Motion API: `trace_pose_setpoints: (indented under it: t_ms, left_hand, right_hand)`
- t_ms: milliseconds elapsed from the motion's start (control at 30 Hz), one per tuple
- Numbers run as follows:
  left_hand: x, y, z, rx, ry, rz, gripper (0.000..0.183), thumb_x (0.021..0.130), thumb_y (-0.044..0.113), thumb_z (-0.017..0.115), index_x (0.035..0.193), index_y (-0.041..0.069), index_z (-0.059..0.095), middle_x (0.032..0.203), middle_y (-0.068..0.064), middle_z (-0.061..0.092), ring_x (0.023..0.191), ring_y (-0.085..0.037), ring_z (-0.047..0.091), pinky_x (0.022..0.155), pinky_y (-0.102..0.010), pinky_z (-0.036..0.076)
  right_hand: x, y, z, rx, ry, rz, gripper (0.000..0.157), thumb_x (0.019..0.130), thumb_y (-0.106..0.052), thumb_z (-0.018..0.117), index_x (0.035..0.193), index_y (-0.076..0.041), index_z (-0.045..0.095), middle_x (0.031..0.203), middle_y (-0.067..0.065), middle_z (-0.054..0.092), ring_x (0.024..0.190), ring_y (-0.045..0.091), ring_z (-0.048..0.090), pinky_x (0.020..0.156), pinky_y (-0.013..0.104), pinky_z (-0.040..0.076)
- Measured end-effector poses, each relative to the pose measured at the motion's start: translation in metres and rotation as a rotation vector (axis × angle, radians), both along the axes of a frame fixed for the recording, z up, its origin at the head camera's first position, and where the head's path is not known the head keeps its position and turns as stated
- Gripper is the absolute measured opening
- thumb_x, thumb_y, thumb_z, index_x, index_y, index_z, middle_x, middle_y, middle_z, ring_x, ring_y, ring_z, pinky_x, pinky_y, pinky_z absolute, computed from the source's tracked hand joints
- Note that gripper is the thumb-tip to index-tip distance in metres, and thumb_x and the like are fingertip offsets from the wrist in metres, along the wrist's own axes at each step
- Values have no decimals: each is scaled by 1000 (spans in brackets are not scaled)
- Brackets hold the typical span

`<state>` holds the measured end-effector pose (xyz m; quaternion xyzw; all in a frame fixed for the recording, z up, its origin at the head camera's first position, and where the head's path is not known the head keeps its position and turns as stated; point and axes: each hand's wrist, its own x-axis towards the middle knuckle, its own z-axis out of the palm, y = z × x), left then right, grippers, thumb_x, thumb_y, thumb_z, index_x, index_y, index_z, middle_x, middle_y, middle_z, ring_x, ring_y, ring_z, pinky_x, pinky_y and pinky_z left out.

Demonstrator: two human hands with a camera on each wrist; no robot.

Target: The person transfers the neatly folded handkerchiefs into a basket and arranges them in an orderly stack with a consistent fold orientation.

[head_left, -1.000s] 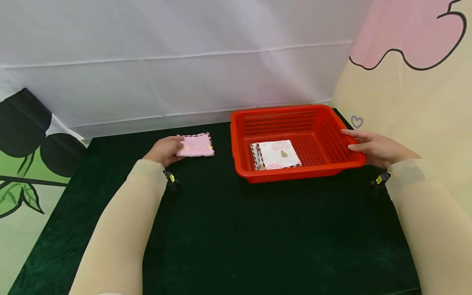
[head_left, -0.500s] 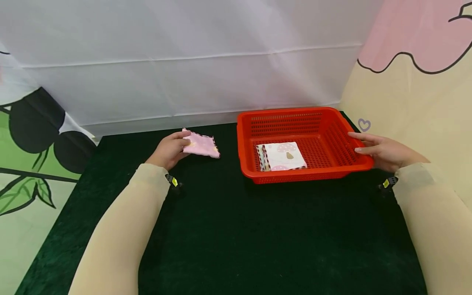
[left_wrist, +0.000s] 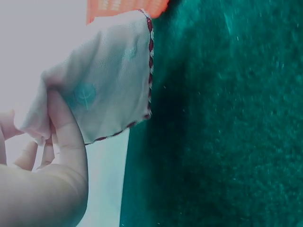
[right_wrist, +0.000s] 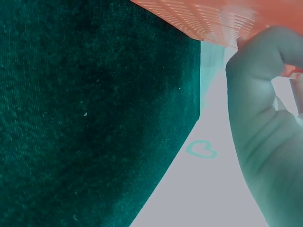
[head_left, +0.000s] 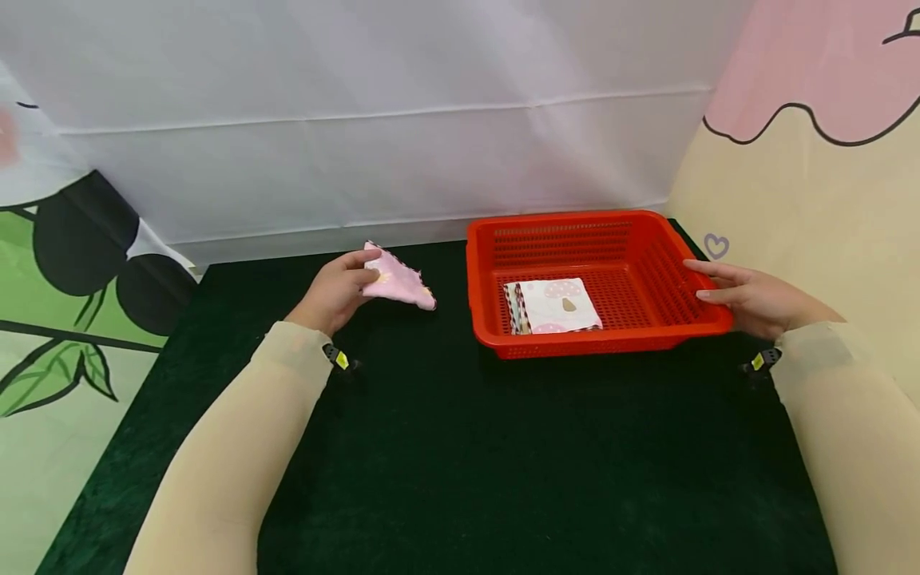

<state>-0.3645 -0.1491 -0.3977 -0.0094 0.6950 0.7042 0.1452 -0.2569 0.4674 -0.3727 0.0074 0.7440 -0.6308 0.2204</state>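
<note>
A folded pink handkerchief (head_left: 398,279) with a dark-and-white stitched edge is pinched by my left hand (head_left: 334,289), thumb on one face. It hangs tilted above the green cloth; the left wrist view shows the handkerchief (left_wrist: 111,71) bent over at the fingers. My right hand (head_left: 762,299) holds the right end of a red plastic basket (head_left: 546,343), thumb and forefinger over its rim. In the right wrist view part of that hand (right_wrist: 265,94) is cut off by the frame. Inside the basket, toward its left, lies a folded white handkerchief (head_left: 564,305) with mushroom prints.
A dark green velvety cloth (head_left: 460,455) covers the table. White sheeting (head_left: 359,168) rises close behind it, and a cream printed wall sheet (head_left: 798,208) stands close on the right. Printed sheeting (head_left: 79,367) also borders the left side.
My left hand has raised the pink handkerchief off the table and tilted it, its right corner dipping. The right hand stays at the basket's end. The head view has shifted slightly left.
</note>
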Motion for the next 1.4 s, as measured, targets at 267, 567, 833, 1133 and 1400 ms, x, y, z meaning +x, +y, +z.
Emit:
trace_pose_setpoints:
  t_ms: [267,567,833,1133,1400]
  left_hand:
    - [18,3,16,34,69,-36,49,107,7,52,155,10,45,161,-7,34,136,-23,44,110,-33,44]
    - [35,8,36,72,139,-39,47,106,6,54,152,8,49,153,-10,39,124,-23,47,94,-23,53]
    - [39,23,50,130,145,-45,46,105,4,55,151,8,49,154,-9,38,124,-24,47,95,-24,54]
    - [43,48,64,202,164,-61,45,105,3,56,149,7,51,153,-8,39,124,-25,48,95,-26,54]
    - [50,77,71,256,161,-83,44,104,3,57,147,9,54,152,-8,42,125,-26,48,96,-28,54]
  right_hand:
    - [6,3,-3,-4,-5,-14,66,109,-11,52,166,-26,22,135,-13,56,113,17,64,92,40,58]
    - [5,2,0,-1,-12,-14,65,109,-12,50,166,-30,22,141,-8,47,114,17,63,92,38,58]
    - [1,2,0,-56,-18,-10,63,109,-11,50,164,-33,29,140,-9,48,114,17,63,92,38,58]
    - [1,1,-1,-105,-16,-23,58,109,-7,50,159,-36,41,136,-11,57,113,19,64,90,39,59]
    - [1,2,0,-99,-25,-24,60,109,-8,50,161,-36,37,139,-8,51,115,18,63,92,38,58]
